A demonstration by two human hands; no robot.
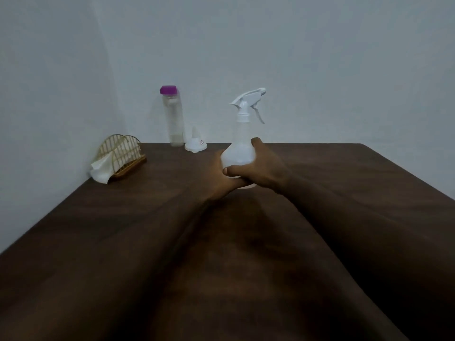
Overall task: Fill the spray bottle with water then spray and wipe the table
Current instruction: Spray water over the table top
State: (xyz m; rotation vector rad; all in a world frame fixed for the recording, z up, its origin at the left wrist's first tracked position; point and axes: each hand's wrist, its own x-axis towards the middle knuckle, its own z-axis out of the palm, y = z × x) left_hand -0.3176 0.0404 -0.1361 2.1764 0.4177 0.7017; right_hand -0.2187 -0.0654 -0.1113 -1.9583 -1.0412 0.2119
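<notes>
A translucent white spray bottle (pixel 242 143) with a white trigger head stands upright on the dark brown table (pixel 147 242), near the middle of its far half. My right hand (pixel 261 171) grips its round body from the right, thumb across the front. From the left and underneath, my left hand (pixel 222 179) cups the bottle's base. A tall clear water bottle (pixel 173 119) with a purple cap stands at the back by the wall. A small white funnel (pixel 196 143) sits upside down beside it.
A gold wire napkin holder (pixel 121 155) with white tissue hanging out sits at the back left corner. Walls close the table at the back and left. The table's right edge runs diagonally at the right.
</notes>
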